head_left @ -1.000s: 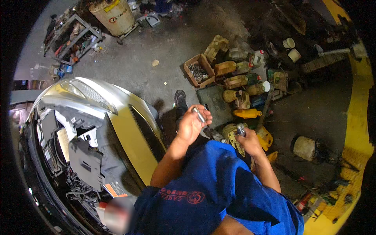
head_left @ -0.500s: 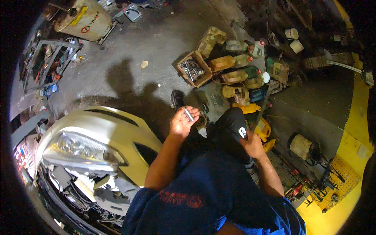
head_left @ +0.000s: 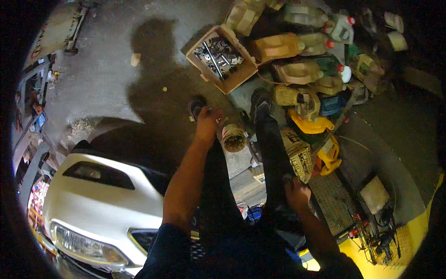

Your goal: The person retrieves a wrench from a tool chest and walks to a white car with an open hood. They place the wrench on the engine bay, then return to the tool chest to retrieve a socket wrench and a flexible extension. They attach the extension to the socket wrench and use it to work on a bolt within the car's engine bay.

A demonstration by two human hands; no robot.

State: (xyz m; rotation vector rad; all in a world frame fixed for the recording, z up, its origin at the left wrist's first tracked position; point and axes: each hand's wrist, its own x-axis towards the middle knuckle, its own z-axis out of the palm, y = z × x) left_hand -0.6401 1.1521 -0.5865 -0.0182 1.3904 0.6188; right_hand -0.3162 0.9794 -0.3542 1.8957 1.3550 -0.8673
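My left hand (head_left: 208, 122) is over my left shoe (head_left: 195, 104), up and left of a dirty round can (head_left: 233, 137); its fingers are curled, and what they hold is too dim to make out. My right hand (head_left: 298, 195) is low beside my right leg, closed round a dark tool (head_left: 288, 181) whose shape is unclear. A cardboard box (head_left: 248, 72) of loose metal parts, sockets and bars among them, lies ahead of my feet.
A white car's front corner (head_left: 97, 200) fills the lower left. Several fluid jugs (head_left: 276, 46) crowd the floor ahead and right, with yellow containers (head_left: 309, 122) nearer. A metal rack (head_left: 32, 93) stands far left. Tools and cables (head_left: 385, 232) lie by a yellow board at lower right.
The view has swung toward the box, which appears larger. My left hand has turned and risen in the frame; the silver piece seen in it no longer shows. My right hand sits lower.
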